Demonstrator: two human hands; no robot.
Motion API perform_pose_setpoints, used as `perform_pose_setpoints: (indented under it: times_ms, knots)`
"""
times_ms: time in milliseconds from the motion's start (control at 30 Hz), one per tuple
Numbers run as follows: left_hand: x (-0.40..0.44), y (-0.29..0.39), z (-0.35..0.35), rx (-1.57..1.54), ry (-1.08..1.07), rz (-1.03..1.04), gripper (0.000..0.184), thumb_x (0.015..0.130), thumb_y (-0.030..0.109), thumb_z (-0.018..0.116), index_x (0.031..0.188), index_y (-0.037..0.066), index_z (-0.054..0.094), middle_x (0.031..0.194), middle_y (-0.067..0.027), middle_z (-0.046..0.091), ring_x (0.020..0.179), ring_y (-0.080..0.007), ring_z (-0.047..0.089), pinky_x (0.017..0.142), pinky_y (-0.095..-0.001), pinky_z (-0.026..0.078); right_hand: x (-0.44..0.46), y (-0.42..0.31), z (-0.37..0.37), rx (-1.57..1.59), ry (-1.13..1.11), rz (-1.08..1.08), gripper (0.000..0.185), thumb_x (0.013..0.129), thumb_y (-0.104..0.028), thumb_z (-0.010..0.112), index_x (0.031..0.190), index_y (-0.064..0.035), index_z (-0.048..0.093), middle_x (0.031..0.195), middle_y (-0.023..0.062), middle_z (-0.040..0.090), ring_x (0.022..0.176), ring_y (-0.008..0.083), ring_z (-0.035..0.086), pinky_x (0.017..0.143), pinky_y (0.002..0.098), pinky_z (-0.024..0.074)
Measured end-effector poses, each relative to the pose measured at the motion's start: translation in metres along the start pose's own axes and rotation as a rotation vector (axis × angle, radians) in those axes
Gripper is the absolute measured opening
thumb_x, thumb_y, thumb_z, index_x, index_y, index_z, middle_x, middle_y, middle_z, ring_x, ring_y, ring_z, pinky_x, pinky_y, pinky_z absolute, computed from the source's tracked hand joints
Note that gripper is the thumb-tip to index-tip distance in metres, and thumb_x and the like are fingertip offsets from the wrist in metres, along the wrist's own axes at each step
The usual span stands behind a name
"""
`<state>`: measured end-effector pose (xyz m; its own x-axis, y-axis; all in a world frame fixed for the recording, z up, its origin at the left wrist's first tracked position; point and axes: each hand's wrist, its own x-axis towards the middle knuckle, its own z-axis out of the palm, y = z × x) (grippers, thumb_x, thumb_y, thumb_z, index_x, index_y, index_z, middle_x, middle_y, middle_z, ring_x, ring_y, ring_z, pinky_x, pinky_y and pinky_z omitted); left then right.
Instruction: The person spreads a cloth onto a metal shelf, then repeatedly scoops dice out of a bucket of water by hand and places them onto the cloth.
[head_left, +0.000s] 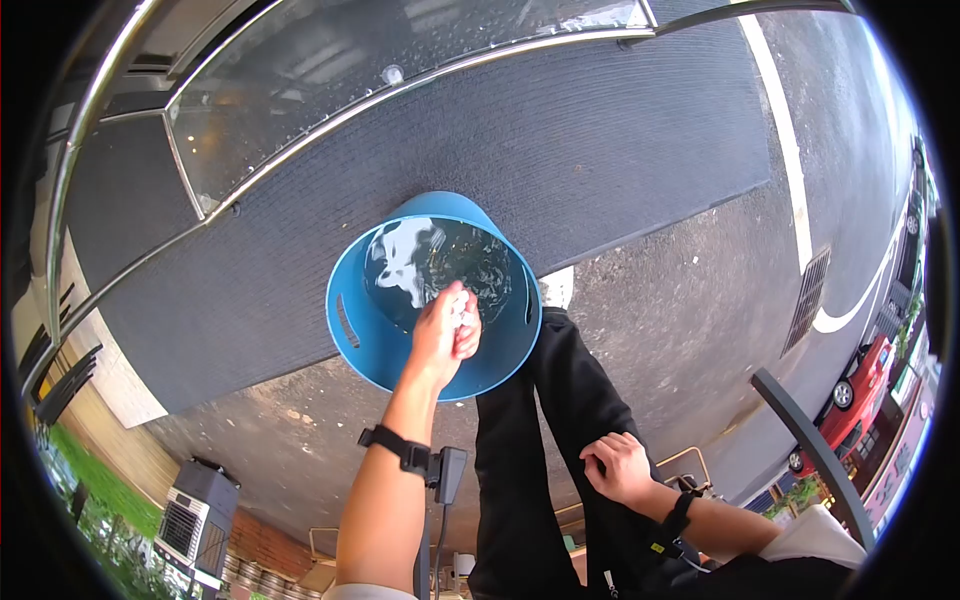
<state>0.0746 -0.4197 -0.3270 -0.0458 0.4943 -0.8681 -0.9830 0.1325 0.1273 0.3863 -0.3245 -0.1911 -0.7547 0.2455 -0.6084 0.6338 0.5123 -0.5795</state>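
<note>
My left hand (446, 328) is over the blue tub (377, 363), its fingers closed round something small and whitish that I cannot make out. Dark water (450, 262) in the tub shows ripples and a bright reflection beside the fingertips. My right hand (617, 468) rests against my black trouser leg (570, 380), loosely curled, with nothing visible in it. Black straps circle both wrists.
The tub stands on a grey ribbed mat (640, 130) by a metal-framed glass panel (330, 90). Rough pavement (680, 290) lies to the right, with a drain grate (806, 302) and a red car (855, 405). An outdoor unit (195, 525) is lower left.
</note>
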Motion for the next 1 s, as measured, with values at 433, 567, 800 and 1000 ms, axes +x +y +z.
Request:
perform_pose_setpoints:
  times_ms: [433, 567, 800, 1000]
  knots:
    - [-0.066, 0.012, -0.002, -0.142, -0.342, 0.254, 0.034, 0.095, 0.031, 0.044, 0.085, 0.002, 0.058, 0.084, -0.018, 0.063, 0.07, -0.0299, 0.063, 0.046, -0.0313, 0.048, -0.019, 0.001, 0.028, -0.021, 0.067, -0.039, 0.006, 0.076, -0.008, 0.067, 0.079, -0.011, 0.063, 0.071, 0.0023, 0.064, 0.069, 0.021, 0.064, 0.064, 0.0356, 0.0459]
    - [-0.086, 0.031, 0.015, -0.01, -0.275, 0.41, 0.036, 0.093, 0.031, 0.045, 0.09, 0.0, 0.063, 0.092, -0.0191, 0.066, 0.075, -0.0289, 0.064, 0.05, -0.0297, 0.048, -0.023, 0.002, 0.033, -0.02, 0.073, -0.032, 0.006, 0.075, -0.009, 0.068, 0.079, -0.0116, 0.063, 0.072, 0.0022, 0.065, 0.07, 0.0213, 0.064, 0.066, 0.0356, 0.0465]
    - [-0.147, 0.076, 0.05, -0.003, -0.255, 0.523, 0.053, 0.108, 0.045, 0.041, 0.065, 0.014, 0.035, 0.062, 0.002, 0.036, 0.049, -0.0078, 0.03, 0.043, -0.0247, 0.022, -0.025, 0.002, 0.033, -0.006, 0.068, -0.007, 0.004, 0.076, -0.011, 0.067, 0.079, -0.012, 0.064, 0.072, 0.0026, 0.065, 0.071, 0.0217, 0.064, 0.067, 0.0355, 0.0469]
    - [-0.093, 0.071, 0.047, 0.134, -0.081, 0.193, 0.049, 0.107, 0.04, 0.044, 0.065, 0.016, 0.049, 0.06, -0.0001, 0.049, 0.05, -0.0175, 0.047, 0.046, -0.0293, 0.031, -0.027, 0.004, 0.033, 0.014, 0.068, 0.006, 0.003, 0.077, -0.012, 0.066, 0.079, -0.0121, 0.064, 0.073, 0.0036, 0.065, 0.072, 0.0229, 0.065, 0.067, 0.0367, 0.0473]
